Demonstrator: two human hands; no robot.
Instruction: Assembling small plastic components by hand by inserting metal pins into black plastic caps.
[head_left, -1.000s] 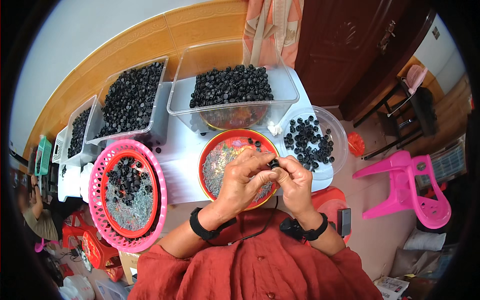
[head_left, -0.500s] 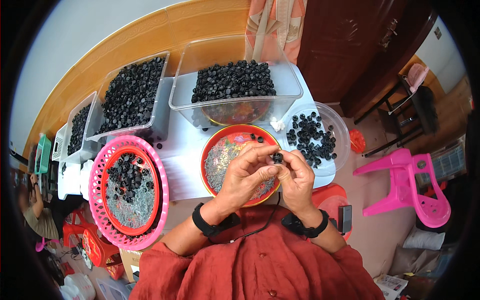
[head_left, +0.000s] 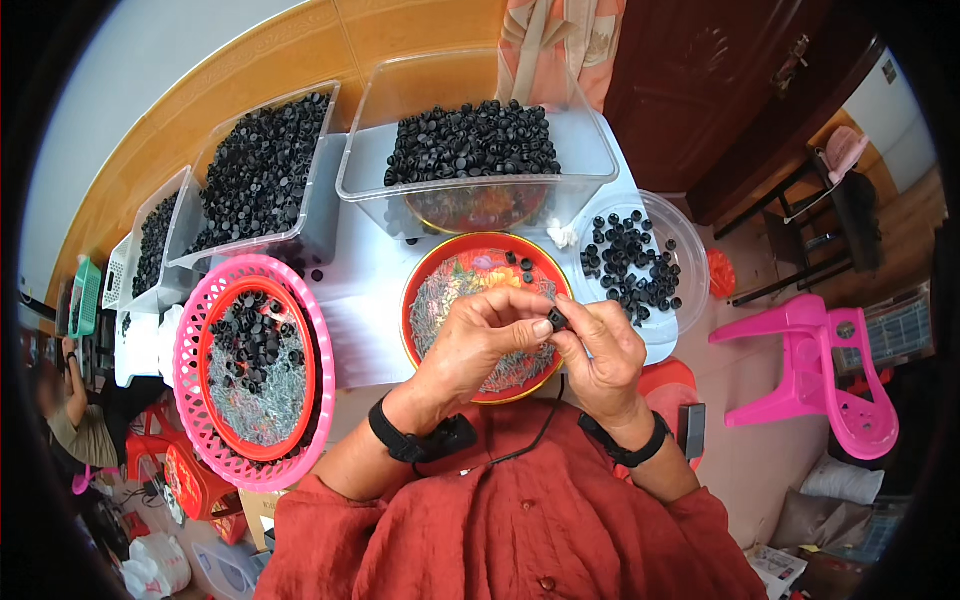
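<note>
The fingertips of the left hand (head_left: pixel 478 332) and right hand (head_left: pixel 606 352) close together on a small black part (head_left: pixel 557 319), pinched between them. Below the grip lies a red round tray (head_left: pixel 487 241); to its right, a clear round tub (head_left: pixel 693 250); beyond, a clear bin (head_left: pixel 368 212); farther left, a pink basket (head_left: pixel 186 385).

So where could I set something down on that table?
The main bare patch of tabletop lies between the pink basket and red tray, with the clear bins behind. It's crowded at the back, along those bins, and at right, where the round tub holds black pieces. The left hand and right hand, pinching one piece, cover part of the tray.
</note>
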